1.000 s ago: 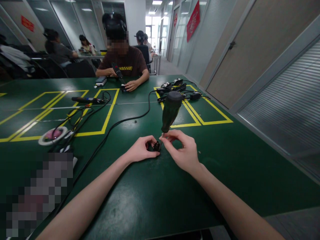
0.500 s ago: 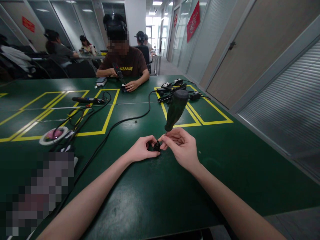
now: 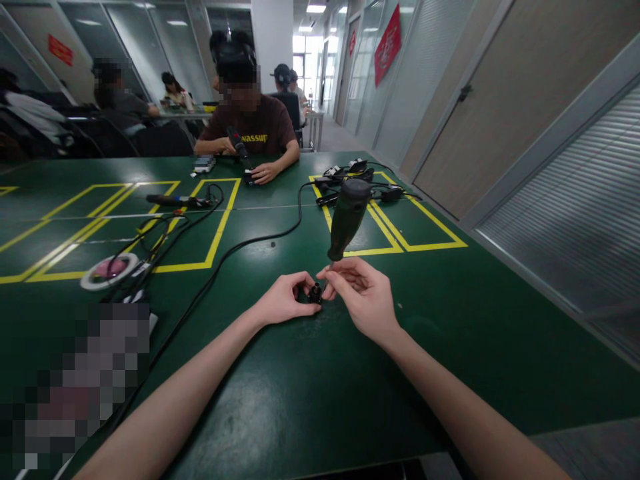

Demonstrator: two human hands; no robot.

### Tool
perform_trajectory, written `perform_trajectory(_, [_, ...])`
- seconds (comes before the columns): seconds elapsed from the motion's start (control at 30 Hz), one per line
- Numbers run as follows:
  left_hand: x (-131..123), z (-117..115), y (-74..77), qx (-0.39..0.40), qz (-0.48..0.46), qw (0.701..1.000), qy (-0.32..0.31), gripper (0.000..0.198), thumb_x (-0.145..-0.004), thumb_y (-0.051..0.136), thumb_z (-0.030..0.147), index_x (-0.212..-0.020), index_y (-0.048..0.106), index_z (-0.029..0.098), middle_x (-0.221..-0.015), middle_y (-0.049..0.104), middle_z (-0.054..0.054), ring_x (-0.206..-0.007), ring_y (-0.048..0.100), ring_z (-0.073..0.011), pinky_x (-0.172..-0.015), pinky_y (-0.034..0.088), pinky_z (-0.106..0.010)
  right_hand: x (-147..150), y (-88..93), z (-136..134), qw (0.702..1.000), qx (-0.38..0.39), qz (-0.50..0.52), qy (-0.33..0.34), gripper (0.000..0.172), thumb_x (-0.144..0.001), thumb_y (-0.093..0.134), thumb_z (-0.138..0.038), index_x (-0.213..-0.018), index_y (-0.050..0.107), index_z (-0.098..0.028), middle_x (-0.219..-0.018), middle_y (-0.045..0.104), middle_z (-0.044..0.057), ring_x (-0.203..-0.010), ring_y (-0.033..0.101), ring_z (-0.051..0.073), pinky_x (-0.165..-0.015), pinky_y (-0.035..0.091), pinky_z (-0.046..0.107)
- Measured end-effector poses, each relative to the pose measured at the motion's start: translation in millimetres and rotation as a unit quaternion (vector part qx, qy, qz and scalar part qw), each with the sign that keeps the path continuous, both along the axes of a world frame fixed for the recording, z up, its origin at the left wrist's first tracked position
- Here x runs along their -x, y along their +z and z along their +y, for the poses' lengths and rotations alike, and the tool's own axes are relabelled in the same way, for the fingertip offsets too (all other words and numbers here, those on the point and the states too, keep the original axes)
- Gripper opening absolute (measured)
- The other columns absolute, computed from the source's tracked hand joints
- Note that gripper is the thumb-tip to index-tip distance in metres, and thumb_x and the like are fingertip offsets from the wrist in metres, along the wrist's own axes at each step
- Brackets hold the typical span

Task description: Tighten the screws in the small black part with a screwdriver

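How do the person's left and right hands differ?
The left hand holds a small black part; the right hand holds a screwdriver. The left hand curls in from the side; the right hand pinches low on the shaft, handle tilted above. Both rest on the green table.

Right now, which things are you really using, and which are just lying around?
In use: green-handled screwdriver, its shaft pinched by the right hand; small black part, held by the left hand.
Lying about: long black cable; pink and white ring; dark tool with cord; pile of black gadgets.
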State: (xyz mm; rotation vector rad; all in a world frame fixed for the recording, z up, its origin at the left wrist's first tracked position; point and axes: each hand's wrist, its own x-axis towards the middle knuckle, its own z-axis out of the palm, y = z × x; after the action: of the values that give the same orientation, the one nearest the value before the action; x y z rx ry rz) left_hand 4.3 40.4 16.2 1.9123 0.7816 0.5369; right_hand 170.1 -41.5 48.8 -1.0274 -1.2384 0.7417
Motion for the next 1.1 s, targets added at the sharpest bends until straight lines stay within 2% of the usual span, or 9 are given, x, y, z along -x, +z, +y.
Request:
perform_trajectory(0.13, [0.3, 0.4, 0.3, 0.005, -0.008, 1.0, -0.004, 0.027, -0.068, 0.078, 0.032, -0.083, 0.061, 0.017, -0.076, 0.057, 0.003, -0.065, 0.047, -0.0114, -0.061, 0.037, -0.024, -0.9, -1.8, 1.1, 1.0, -0.003, -0.011, -0.001, 0.021, -0.089, 0.074, -0.041, -0.088, 0.069, -0.02, -0.069, 0.072, 0.001, -0.053, 0.069, 0.014, -0.054, 0.06, 0.027])
perform_trajectory(0.43, [0.9, 1.7, -3.7, 0.006, -0.014, 1.0, -0.01, 0.028, -0.07, 0.078, 0.031, -0.088, 0.064, 0.016, -0.079, 0.059, 0.002, -0.068, 0.05, -0.0126, -0.063, 0.039, -0.025, -0.8, -1.1, 0.3, 0.999, -0.022, -0.029, 0.012, 0.008, -0.09, 0.07, -0.028, -0.09, 0.07, -0.02, -0.074, 0.072, 0.001, -0.055, 0.067, 0.012, -0.056, 0.058, 0.026])
perform_trajectory(0.63, [0.8, 2.5, -4.1, 0.0, -0.008, 1.0, -0.009, 0.028, -0.07, 0.079, 0.031, -0.087, 0.063, 0.016, -0.078, 0.059, 0.003, -0.067, 0.048, -0.0119, -0.063, 0.038, -0.025, -1.0, 0.0, 0.7, 1.0, -0.016, -0.019, 0.01, 0.012, -0.09, 0.072, -0.031, -0.089, 0.07, -0.019, -0.07, 0.071, 0.0, -0.054, 0.067, 0.013, -0.055, 0.059, 0.025])
perform_trajectory(0.83, [0.5, 2.8, -5.6, -0.006, -0.006, 1.0, -0.003, 0.03, -0.069, 0.079, 0.034, -0.086, 0.063, 0.016, -0.076, 0.057, 0.004, -0.064, 0.047, -0.0111, -0.061, 0.037, -0.024, -0.8, -1.2, 2.5, 1.0, -0.019, 0.02, 0.011, 0.024, -0.089, 0.074, -0.041, -0.097, 0.066, -0.02, -0.079, 0.073, 0.001, -0.058, 0.071, 0.013, -0.059, 0.062, 0.026])
perform_trajectory(1.1, [1.7, 3.5, -4.1, -0.008, 0.0, 1.0, -0.006, 0.028, -0.07, 0.079, 0.034, -0.082, 0.061, 0.016, -0.076, 0.057, 0.004, -0.064, 0.047, -0.0112, -0.06, 0.037, -0.025, -0.8, -1.4, 1.1, 1.0, -0.004, 0.024, 0.007, 0.019, -0.084, 0.08, -0.035, -0.088, 0.068, -0.02, -0.075, 0.074, 0.0, -0.057, 0.072, 0.013, -0.059, 0.062, 0.025])
